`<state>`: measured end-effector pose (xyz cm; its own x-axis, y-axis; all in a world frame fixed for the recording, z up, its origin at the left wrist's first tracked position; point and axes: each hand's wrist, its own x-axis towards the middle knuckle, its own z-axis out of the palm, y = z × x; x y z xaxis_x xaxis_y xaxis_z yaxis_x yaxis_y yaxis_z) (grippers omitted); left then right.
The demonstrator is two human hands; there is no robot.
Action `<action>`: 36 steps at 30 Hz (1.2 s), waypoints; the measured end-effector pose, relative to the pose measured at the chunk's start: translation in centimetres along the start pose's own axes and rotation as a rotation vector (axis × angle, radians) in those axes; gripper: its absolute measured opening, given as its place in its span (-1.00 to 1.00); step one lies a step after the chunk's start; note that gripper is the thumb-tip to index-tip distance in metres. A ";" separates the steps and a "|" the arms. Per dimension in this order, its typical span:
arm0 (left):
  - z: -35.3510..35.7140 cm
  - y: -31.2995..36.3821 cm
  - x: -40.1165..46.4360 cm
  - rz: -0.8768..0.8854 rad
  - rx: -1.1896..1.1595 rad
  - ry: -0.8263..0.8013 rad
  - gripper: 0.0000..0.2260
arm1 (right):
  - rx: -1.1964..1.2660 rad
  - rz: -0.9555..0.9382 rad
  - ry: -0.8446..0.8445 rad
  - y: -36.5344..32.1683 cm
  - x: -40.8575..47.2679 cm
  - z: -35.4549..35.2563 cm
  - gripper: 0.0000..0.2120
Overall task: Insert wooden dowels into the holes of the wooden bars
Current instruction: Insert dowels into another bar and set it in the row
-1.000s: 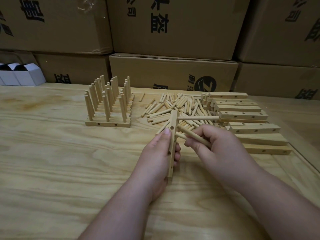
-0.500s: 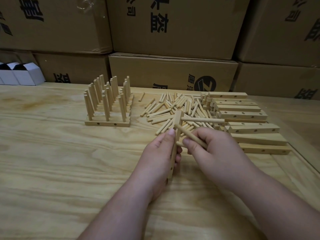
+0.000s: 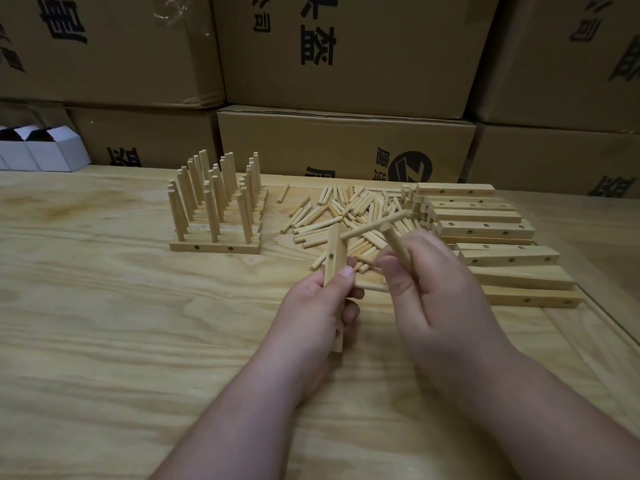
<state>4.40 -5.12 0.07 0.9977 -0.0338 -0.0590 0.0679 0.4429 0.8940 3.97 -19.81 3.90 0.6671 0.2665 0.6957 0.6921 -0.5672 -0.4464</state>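
Pale pine plywood with broad wavy grain forms the table (image 3: 104,341) under your hands. At far left, small white paperboard boxes (image 3: 38,150) sit open against the back edge. Next comes the finished group (image 3: 216,216): flat square-edged bars lying side by side, each with round dowels standing upright from its holes, some leaning slightly; the front bar shows two drilled holes in its side face.

Your left hand (image 3: 311,313) grasps one wooden bar (image 3: 335,258) near its middle, thumb pressed on the front face, fingers wrapped behind. The bar is held steeply, raised above the table, its lower end poking out below the palm. A side hole is visible above your thumb. One smooth cylindrical dowel (image 3: 374,225) is seated near the bar's upper end and projects rightward. A second one (image 3: 372,288) sticks out lower down, partly hidden by your fingers.

Your right hand (image 3: 446,306) pinches a loose dowel (image 3: 396,245) between thumb and fingers, tilted, upper end free, close beside the bar but not touching it.

Behind both hands lies a scattered heap of spare dowels (image 3: 346,213). Right of that, undowelled bars (image 3: 485,230) are stacked in staggered rows. Brown corrugated cartons (image 3: 346,147) with black print wall the back.
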 end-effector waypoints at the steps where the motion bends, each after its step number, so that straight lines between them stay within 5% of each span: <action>1: -0.1 0.1 0.1 -0.018 -0.057 0.021 -0.88 | 0.013 -0.027 0.049 0.1 0.0 -0.2 -0.69; 4: -0.3 0.1 0.4 -0.039 -0.138 0.048 -0.86 | 0.027 -0.080 0.117 0.5 0.2 -0.8 -0.55; 7: -0.3 0.0 0.5 -0.047 -0.139 0.054 -0.84 | 0.014 0.032 0.086 0.9 0.4 -1.0 -0.66; 10: -0.4 0.1 0.5 -0.050 -0.163 0.064 -0.83 | -0.050 0.169 -0.126 1.1 0.3 -1.2 -0.74; 15: -0.2 0.0 0.3 -0.022 -0.110 0.070 -0.87 | -0.268 0.135 -0.471 0.7 0.3 -1.0 -0.71; 28: 0.8 -0.7 -0.7 0.101 0.259 0.077 -0.71 | -0.329 0.168 -0.342 -0.8 0.9 -1.7 -0.89; 36: 0.9 -0.4 -0.7 0.074 0.131 0.062 -0.66 | -0.158 0.324 -0.274 -0.4 0.4 -0.9 -0.85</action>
<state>3.69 -6.11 0.13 0.9986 0.0517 -0.0144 -0.0030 0.3218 0.9468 3.77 -20.14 4.85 0.9054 0.2403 0.3501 0.3995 -0.7614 -0.5106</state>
